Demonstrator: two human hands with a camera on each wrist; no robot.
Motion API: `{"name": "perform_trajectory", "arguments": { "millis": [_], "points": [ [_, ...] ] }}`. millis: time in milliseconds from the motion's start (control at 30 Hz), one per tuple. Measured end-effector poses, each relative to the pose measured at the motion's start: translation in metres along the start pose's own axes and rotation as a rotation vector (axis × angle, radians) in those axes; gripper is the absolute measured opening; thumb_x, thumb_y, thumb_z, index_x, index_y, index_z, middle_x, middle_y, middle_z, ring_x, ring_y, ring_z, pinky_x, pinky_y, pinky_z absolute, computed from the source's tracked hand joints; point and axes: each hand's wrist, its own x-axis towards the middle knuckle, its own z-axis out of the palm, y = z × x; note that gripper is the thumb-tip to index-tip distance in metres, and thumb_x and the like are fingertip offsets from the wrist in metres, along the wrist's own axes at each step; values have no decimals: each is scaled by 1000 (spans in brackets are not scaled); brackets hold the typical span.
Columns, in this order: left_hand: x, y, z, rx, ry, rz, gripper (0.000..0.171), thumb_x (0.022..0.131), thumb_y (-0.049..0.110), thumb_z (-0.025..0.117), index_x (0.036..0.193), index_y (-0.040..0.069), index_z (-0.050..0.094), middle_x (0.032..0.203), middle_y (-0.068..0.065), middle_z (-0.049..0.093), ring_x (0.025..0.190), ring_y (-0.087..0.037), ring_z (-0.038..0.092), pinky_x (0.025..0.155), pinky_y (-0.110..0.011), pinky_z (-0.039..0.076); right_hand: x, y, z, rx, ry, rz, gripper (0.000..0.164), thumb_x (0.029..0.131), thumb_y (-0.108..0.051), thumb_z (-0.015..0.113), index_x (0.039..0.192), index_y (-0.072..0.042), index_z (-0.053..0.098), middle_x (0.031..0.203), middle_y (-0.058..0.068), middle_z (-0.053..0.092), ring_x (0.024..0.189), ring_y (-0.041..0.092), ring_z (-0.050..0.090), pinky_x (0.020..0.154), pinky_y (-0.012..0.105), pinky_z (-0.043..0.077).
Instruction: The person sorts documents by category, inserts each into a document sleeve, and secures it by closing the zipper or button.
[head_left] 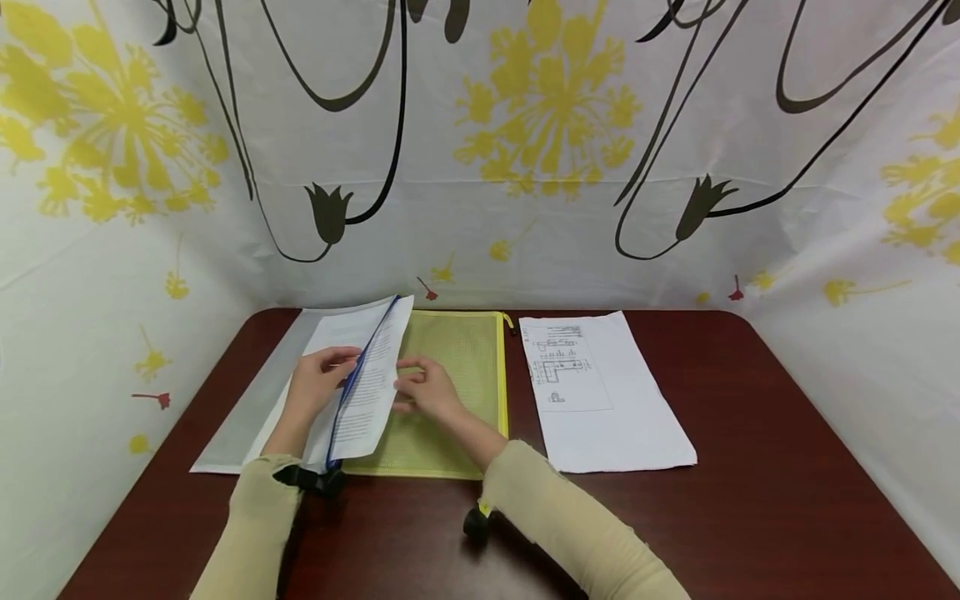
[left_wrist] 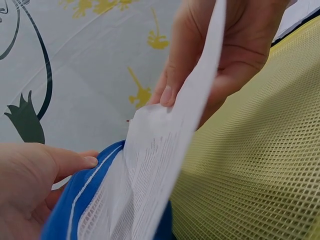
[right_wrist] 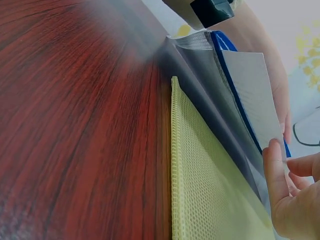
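My left hand point(head_left: 311, 390) pinches the blue edge point(left_wrist: 87, 187) of a see-through mesh document pouch point(head_left: 243, 417), with the thumb lying along the white stitching. That edge is lifted and tilted off the table. Out of its opening stick printed paper sheets point(head_left: 371, 408), covered in lines of small text. My right hand point(head_left: 431, 390) pinches the free side of these sheets between thumb and fingers, as the left wrist view also shows. Beneath the right hand lies a yellow mesh zip pouch point(head_left: 457, 358), partly covered by the sheets.
To the right, white paper point(head_left: 607, 417) with a printed line drawing lies on the dark red wooden table point(head_left: 750, 467). A white curtain point(head_left: 480, 225) with yellow flowers hangs behind the table and at its sides. Black straps point(head_left: 311, 481) are on the wrists.
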Motion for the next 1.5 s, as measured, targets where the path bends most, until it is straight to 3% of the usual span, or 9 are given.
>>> {"name": "perform_trajectory", "arguments": {
  "millis": [300,733,900,1067,1267,1500],
  "points": [
    [0,2,3,-37,-22,20,28,100,12,59,124,1,68,117,-23,70,81,5,60,72,-14,56,3,2,4,-3,-20,-8,32,94,8,58,126,2,58,107,27,69,77,17,67,72,35,64],
    [-2,4,7,-26,-40,17,28,100,14,60,124,2,68,116,-21,70,86,-3,64,76,-22,60,5,4,11,-26,-24,-19,34,91,8,63,124,2,61,94,11,65,69,15,65,74,39,64],
    [-3,4,8,-31,-49,20,29,100,14,60,124,2,68,116,-21,70,84,0,63,75,-20,59,6,3,14,-55,-27,-24,34,89,7,66,123,1,63,95,15,67,66,14,64,76,43,64],
    [-5,5,8,-46,-55,22,28,100,12,59,125,2,68,118,-22,70,86,0,64,76,-20,60,8,2,18,-177,-37,-62,33,88,4,69,121,-1,66,95,19,73,65,16,67,71,42,64],
    [-7,7,8,-67,-69,32,29,100,11,58,127,2,66,120,-23,68,91,-6,67,78,-23,61,10,1,21,-375,-25,-101,31,88,-3,72,119,-5,68,88,12,76,71,28,73,59,35,62],
    [-10,10,7,-81,-71,42,30,101,13,58,128,2,66,122,-23,67,97,-17,70,78,-24,61,13,-1,23,-470,-21,-127,29,89,-5,72,118,-5,69,88,10,77,61,12,66,54,22,55]
  ]
}}
